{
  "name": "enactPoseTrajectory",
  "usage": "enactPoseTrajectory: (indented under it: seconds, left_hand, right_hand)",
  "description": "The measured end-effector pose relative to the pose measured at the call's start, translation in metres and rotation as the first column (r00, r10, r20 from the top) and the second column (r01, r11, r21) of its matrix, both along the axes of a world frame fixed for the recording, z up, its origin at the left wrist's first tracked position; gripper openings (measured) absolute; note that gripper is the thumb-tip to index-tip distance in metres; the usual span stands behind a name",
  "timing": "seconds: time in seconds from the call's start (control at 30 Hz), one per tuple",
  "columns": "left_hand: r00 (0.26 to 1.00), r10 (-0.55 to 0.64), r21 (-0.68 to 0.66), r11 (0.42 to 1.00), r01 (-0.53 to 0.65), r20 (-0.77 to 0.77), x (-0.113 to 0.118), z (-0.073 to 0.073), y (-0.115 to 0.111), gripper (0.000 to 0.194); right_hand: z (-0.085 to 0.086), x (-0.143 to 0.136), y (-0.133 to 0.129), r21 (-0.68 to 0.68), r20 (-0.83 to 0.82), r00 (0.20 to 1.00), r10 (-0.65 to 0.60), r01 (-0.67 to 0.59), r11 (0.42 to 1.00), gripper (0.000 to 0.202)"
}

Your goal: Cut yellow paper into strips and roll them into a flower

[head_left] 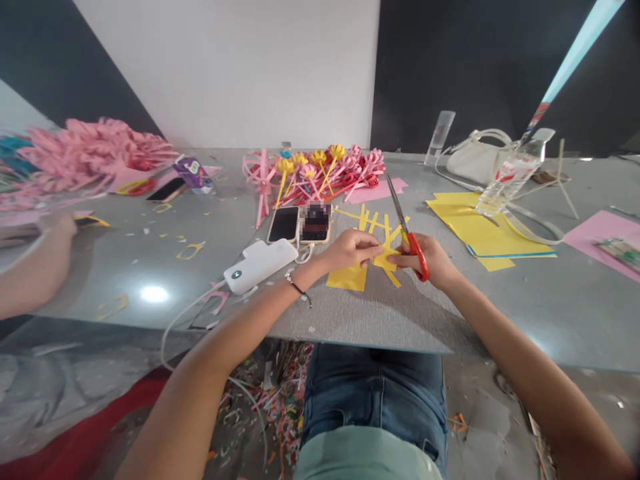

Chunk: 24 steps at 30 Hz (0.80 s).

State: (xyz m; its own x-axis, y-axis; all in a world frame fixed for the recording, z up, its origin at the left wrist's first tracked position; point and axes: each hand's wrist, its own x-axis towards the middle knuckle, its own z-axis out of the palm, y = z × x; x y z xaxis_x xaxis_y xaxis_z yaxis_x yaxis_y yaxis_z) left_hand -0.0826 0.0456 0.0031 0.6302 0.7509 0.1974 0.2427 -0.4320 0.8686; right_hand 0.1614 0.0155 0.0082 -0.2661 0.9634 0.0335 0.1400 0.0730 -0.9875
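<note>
Pinching a small yellow paper piece (384,260) | left hand (350,251): fingers closed on its left edge | right hand (433,261): fingers gripping its right edge plus red-handled scissors (420,257), blades pointing far | look: plain, bright, narrow strips fanning beyond, joined or loose I can't tell | place: table (320,321), near middle

Power bank (265,265) blocks left — room right, before the yellow stack (467,227).
</note>
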Motion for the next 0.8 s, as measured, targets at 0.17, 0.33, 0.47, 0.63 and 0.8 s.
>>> enactPoseTrajectory:
  seconds: [0.17, 0.33, 0.47, 0.63, 0.8]
  left_hand:
    - [1.0, 0.012, 0.023, 1.0, -0.012, -0.013, -0.0003, -0.0007, -0.0005, 0.043]
    - [1.0, 0.012, 0.025, 1.0, -0.011, -0.013, 0.0, -0.0039, 0.0001, 0.041]
    - [1.0, 0.012, 0.033, 0.999, -0.011, -0.023, 0.0002, -0.0046, 0.0006, 0.041]
    - [1.0, 0.01, 0.043, 0.999, -0.009, -0.026, 0.0004, -0.0038, -0.0002, 0.041]
    - [1.0, 0.001, 0.069, 0.998, 0.001, -0.028, 0.0035, -0.0046, -0.003, 0.034]
  right_hand:
    - [-0.0014, 0.0001, 0.0005, 0.005, -0.007, 1.0, 0.014, -0.014, 1.0, 0.063]
    - [-0.0004, -0.0009, -0.0005, 0.015, 0.001, 1.0, 0.017, -0.017, 1.0, 0.064]
    - [0.0018, -0.0019, -0.0018, 0.021, 0.017, 1.0, 0.012, -0.012, 1.0, 0.065]
    - [0.0017, -0.0007, -0.0023, 0.043, 0.04, 0.999, 0.028, -0.03, 0.999, 0.062]
    - [-0.0004, 0.0001, -0.0029, 0.085, 0.059, 0.997, 0.058, -0.063, 0.994, 0.056]
